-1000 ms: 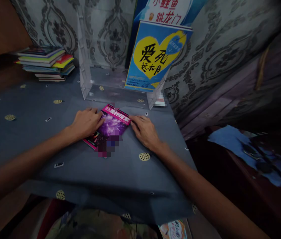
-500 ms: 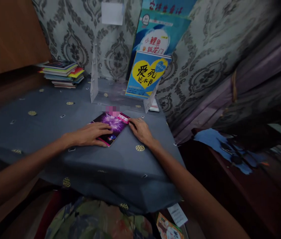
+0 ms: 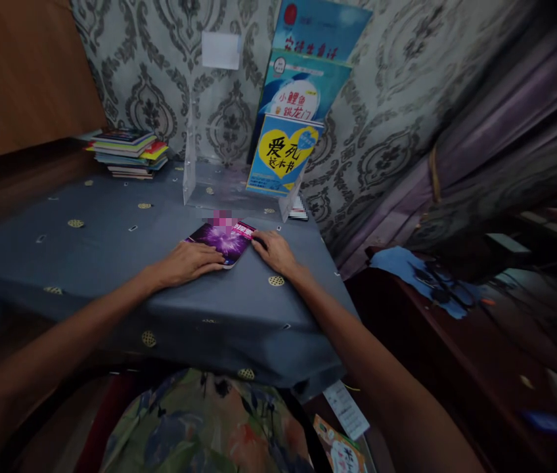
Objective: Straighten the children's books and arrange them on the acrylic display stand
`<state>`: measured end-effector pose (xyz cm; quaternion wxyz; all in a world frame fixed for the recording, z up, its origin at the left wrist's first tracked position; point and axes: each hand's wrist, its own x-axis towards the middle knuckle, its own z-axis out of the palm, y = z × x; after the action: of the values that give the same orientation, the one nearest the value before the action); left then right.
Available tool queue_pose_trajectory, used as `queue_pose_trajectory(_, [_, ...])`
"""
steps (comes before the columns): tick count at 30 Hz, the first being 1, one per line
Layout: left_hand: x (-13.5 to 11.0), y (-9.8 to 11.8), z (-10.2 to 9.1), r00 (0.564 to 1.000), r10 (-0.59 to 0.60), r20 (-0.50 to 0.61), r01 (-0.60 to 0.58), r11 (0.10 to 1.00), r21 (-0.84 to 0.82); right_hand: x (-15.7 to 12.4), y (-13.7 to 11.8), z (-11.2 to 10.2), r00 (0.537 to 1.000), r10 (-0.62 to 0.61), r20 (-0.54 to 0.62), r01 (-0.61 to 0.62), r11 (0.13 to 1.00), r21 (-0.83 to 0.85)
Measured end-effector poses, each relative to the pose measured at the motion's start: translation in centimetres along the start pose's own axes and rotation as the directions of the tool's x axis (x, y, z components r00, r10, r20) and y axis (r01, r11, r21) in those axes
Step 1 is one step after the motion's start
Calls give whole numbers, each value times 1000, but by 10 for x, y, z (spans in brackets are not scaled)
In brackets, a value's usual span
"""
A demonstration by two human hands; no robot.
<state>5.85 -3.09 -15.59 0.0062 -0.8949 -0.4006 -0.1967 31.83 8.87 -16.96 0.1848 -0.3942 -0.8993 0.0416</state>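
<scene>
A purple-and-black book [image 3: 233, 244] with a burst of light on its cover lies closed on the cloth-covered table, slanted in front of me. My left hand [image 3: 192, 261] grips its near left edge, the fingers across the cover and much of the lower part hidden beneath them. At the far right corner, my right hand [image 3: 276, 251] holds the edge with bent fingers. Just beyond the book stands a clear display rack [image 3: 239, 207]. A blue book with a yellow heart [image 3: 281, 154] rests upright at its right side.
Behind that book, a carp-story book [image 3: 308, 89] and another blue book [image 3: 322, 29] rise against the patterned wall. Several books form a stack [image 3: 125, 152] at the back left. The table's right edge drops toward a dark red surface with a blue cloth [image 3: 406, 266].
The book's near part now shows less, and its near corner sits farther from me. My left hand has shifted slightly right and away. My right hand stays at the far corner; my view has shifted.
</scene>
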Motion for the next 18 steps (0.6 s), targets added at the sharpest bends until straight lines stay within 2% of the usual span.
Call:
queue_pose_trajectory(6, [1, 4, 2, 994, -82, -70, 74, 991, -107, -9, -29, 9, 994, 105, -9, -105, 994, -30])
queue_pose_trajectory(12, [-1, 5, 4, 989, -134, -71, 125, 985, -121, -19, -67, 11, 994, 106, 37, -106, 994, 17])
queue_pose_trajectory(18, [-2, 4, 6, 991, -127, -51, 119, 983, -140, -26, -78, 3, 988, 125, 87, -131, 989, 66])
